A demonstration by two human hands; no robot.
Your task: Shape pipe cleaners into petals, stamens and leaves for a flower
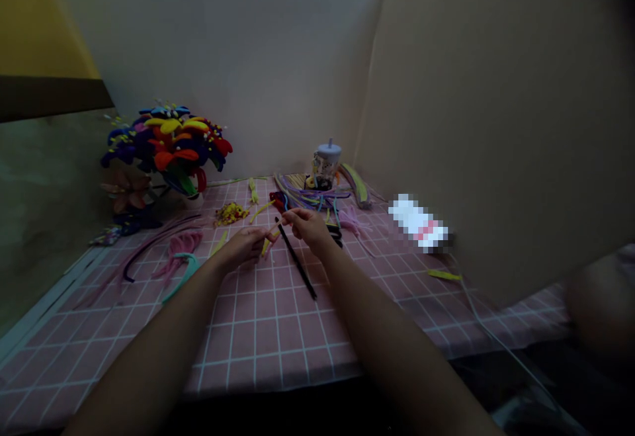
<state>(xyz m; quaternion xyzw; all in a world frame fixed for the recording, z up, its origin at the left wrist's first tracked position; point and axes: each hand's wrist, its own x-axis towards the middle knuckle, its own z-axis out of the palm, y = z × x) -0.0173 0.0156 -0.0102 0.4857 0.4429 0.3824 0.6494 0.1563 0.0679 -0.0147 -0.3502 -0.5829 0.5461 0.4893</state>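
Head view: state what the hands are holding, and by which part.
The left hand and right hand pinch a thin yellow pipe cleaner between their fingertips; the exact spot along it is too small to tell.

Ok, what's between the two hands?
Head view: short yellow pipe cleaner pieces and the upper end of a black pipe cleaner lie in the gap between the left hand and right hand.
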